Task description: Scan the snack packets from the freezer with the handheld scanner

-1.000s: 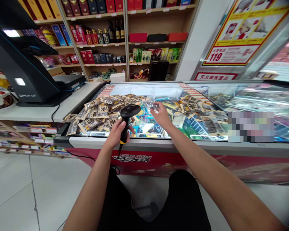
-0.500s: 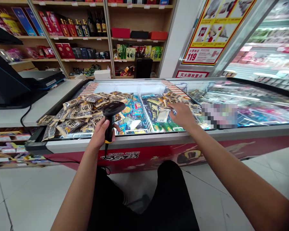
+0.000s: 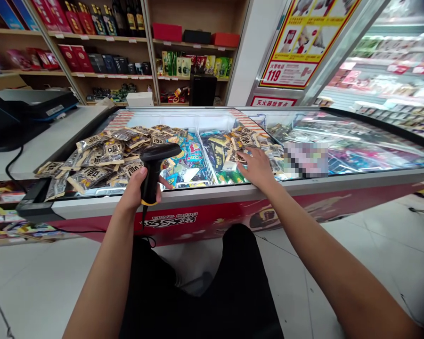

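Observation:
My left hand [image 3: 134,190] is wrapped round the handle of a black barcode scanner [image 3: 151,176] with a yellow band at its base. The scanner's head points right, above the freezer's front edge, and its cord hangs below. Behind it, many brown-and-clear snack packets [image 3: 92,160] are heaped on the freezer. Farther right, my right hand [image 3: 258,169] reaches over a smaller pile of similar packets [image 3: 245,139], its fingers spread and nothing held. Its fingertips are close to a packet; whether they touch it I cannot tell.
The chest freezer [image 3: 212,188] spans the front, with blue packages [image 3: 191,150] visible inside and a white wire divider [image 3: 205,157]. At left stands a counter [image 3: 3,162] with dark equipment. Stocked shelves [image 3: 109,37] rise behind; a fire-safety poster [image 3: 304,47] hangs at right.
The view has tilted downward and turned a little to the right. My right hand's fingers have spread from a pointing shape. The barcode scanner remains in my left hand.

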Available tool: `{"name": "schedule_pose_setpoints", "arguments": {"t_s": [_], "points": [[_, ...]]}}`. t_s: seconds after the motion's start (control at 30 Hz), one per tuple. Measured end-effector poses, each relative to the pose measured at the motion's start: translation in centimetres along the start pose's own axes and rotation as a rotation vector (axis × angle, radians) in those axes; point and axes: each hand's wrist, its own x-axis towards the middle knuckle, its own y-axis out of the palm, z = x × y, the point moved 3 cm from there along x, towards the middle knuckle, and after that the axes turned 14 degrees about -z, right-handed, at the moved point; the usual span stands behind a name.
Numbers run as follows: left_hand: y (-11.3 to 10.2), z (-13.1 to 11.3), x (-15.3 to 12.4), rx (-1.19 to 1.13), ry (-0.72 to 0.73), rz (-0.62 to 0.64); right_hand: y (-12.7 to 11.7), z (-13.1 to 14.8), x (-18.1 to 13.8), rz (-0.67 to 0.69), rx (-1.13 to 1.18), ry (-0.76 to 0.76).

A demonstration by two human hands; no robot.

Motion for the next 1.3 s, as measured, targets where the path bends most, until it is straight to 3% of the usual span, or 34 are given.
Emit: {"name": "schedule_pose_setpoints", "arguments": {"t_s": [0.1, 0.23, 0.4, 0.57, 0.7, 0.83, 1.1, 1.2, 1.3], "points": [[-0.1, 0.3, 0.2, -0.016, -0.017, -0.015, -0.9, 2.1, 0.8, -0.051, 0.078, -0.022], [-0.3, 0.6, 0.6, -0.052, -0.027, -0.091, -0.2, 7.6, 2.5, -0.020, 0.215, -0.128], [-0.4, 0.5, 0.8, -0.098, -0.012, -0.197, 4.7, 15.6, 5.0, 0.141, 0.356, -0.274], [-0.4, 0.7, 1.0, -0.135, -0.021, -0.248, 9.6, 21.6, 7.7, 0.192, 0.477, -0.336], [-0.4, 1.0, 1.1, -0.169, -0.017, -0.249, 10.1, 24.1, 7.5, 0.145, 0.617, -0.473], [-0.4, 0.9, 1.0, -0.195, -0.003, -0.260, 9.6, 24.1, 6.0, 0.230, 0.624, -0.587], [-0.5, 1.0, 1.1, -0.180, 0.030, -0.224, 9.1, 22.6, 6.3, 0.221, 0.370, -0.343], [-0.5, 1.1, 1.2, -0.166, 0.019, -0.220, 9.0, 21.4, 7.1, 0.146, 0.495, -0.067], [-0.5, 1.2, 1.3, -0.125, 0.007, -0.194, 9.7, 19.6, 7.7, 0.101, 0.779, 0.284]]}}
